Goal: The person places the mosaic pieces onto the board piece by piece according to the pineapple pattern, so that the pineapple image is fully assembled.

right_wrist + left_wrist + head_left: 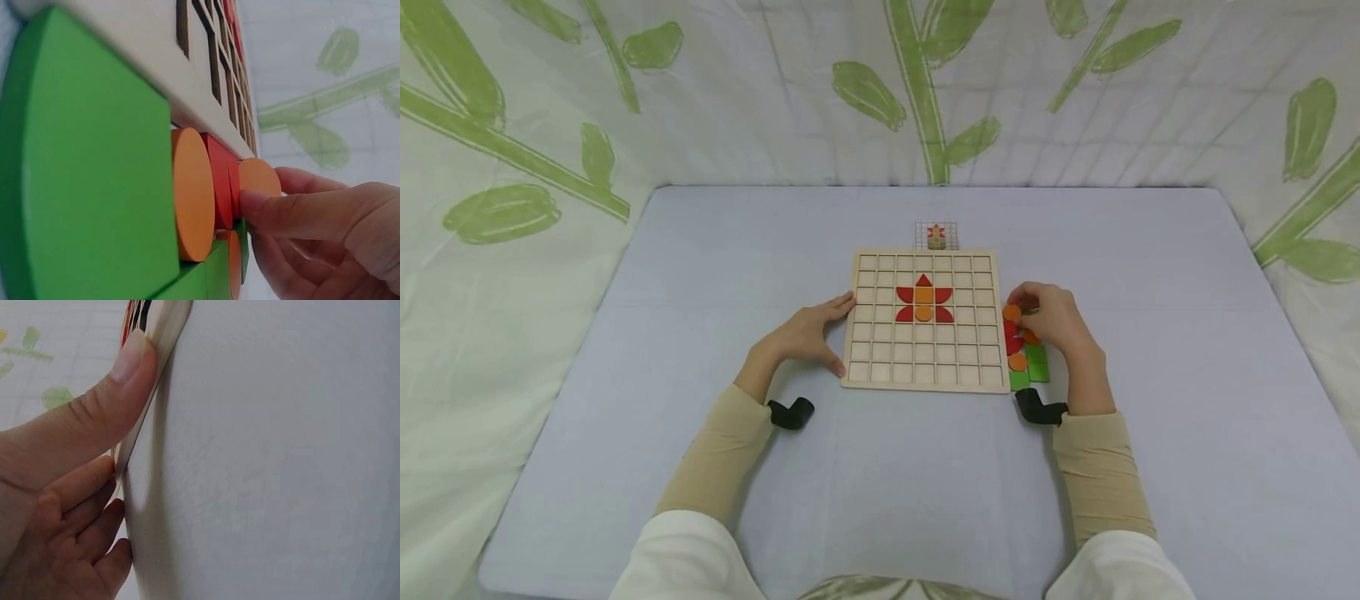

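A wooden grid board [925,387] lies flat on the table. Red and orange pieces form a small figure in its cells, topped by a red triangle [923,281]. My left hand [805,335] rests against the board's left edge, thumb near the front corner and fingers farther back. Beside the right edge, my right hand [1054,317] pinches an orange disc [259,176] between thumb and fingers. Under and around that hand lie red pieces [217,181], more orange discs [192,194] and green square blocks [100,162].
A small pattern card [936,236] with a printed grid figure sits just behind the board. Black wrist-worn devices [792,413] show at both wrists. The table [910,483] has a pale cover, and a leaf-painted cloth [737,100] hangs behind it.
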The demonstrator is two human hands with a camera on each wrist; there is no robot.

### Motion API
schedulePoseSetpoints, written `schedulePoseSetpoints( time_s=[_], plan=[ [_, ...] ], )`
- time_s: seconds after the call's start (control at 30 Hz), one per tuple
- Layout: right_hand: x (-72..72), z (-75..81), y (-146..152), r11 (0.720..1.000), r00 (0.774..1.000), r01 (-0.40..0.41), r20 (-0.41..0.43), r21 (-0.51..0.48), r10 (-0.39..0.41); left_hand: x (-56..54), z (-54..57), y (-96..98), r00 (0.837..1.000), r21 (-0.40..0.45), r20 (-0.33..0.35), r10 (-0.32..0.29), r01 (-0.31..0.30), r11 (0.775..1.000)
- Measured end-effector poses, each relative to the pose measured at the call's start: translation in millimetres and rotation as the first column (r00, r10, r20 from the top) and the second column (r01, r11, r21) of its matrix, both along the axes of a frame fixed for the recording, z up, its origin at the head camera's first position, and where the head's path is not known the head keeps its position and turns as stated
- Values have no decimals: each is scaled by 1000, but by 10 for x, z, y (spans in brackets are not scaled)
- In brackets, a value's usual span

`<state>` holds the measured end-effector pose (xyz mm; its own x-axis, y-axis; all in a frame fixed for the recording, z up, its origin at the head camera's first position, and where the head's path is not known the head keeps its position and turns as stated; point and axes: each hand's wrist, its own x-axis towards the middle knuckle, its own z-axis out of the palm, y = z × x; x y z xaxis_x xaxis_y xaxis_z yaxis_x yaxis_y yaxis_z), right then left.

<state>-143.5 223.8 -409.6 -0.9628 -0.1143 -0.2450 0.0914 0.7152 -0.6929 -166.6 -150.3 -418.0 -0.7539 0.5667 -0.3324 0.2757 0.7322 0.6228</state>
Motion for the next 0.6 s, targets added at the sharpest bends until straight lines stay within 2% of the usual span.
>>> schedulePoseSetpoints(
  time_s=[0.47, 0.6],
  plan=[
    [18, 15, 43, 1000, 999, -6, 49, 27, 5, 1, -3, -13, 1000, 6, 5, -5, 5, 1000],
    [17, 8, 52, 999, 999, -17, 29, 35, 16, -3, -12, -10, 1000, 4, 10, -4, 4, 1000]
  ],
)
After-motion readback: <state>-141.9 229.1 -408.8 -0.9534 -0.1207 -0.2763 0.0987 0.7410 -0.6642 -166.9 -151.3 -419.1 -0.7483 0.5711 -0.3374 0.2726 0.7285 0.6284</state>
